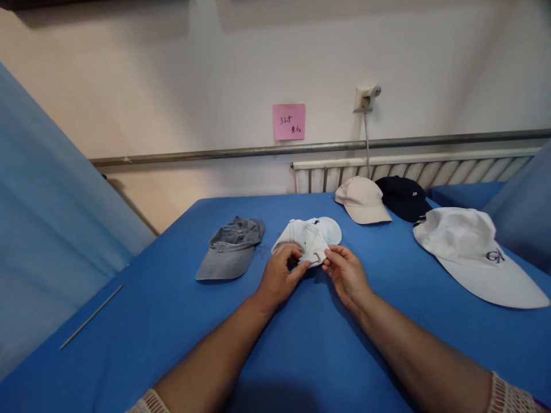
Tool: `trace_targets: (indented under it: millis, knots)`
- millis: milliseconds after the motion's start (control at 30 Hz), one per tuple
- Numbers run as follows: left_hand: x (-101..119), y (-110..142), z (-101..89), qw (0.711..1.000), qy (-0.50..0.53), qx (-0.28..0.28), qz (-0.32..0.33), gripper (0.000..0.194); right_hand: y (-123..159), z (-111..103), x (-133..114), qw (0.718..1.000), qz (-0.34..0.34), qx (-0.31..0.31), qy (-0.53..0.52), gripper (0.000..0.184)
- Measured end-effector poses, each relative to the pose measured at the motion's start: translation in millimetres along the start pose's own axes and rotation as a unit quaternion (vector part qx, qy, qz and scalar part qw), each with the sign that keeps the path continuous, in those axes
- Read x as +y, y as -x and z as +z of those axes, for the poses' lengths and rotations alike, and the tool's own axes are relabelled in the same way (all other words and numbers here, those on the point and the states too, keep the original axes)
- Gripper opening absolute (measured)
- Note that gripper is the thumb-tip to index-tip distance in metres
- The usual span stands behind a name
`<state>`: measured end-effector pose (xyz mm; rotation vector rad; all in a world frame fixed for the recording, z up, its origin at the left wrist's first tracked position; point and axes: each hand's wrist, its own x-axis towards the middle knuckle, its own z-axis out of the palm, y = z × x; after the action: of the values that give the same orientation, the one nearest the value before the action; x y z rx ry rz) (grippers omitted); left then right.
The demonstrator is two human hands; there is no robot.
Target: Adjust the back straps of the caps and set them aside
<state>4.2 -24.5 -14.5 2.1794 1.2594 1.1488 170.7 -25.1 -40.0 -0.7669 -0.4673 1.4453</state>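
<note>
A small white baseball cap (303, 232) with a dark logo lies in the middle of the blue-covered table (172, 321), its brim pointing away from me and its back strap toward me. My left hand (279, 272) grips the strap side from the left, thumb and fingers closed on the edge. On the right, my right hand (348, 274) pinches the strap near its metal buckle (317, 258) between thumb and fingers. Left of my hands rests a grey cap (230, 249), its brim toward me.
A beige cap (362, 201), a dark navy cap (401, 198) and a large white cap (465, 241) sit at the right. A thin stick (91, 317) lies at the left. Behind are a radiator (413, 167), a metal rail (241, 153) and a plugged socket (364, 100). Blue curtains (51, 218) hang beside.
</note>
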Motion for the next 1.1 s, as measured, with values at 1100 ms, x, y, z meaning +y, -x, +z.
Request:
trace_targets:
  millis: [1100]
  knots:
    - [1.9, 4.4, 3.1, 0.992, -0.112, -0.055, -0.023, 0.028, -13.5, -9.5, 0.2, 0.995, 0.038, 0.034, -0.085, 0.022]
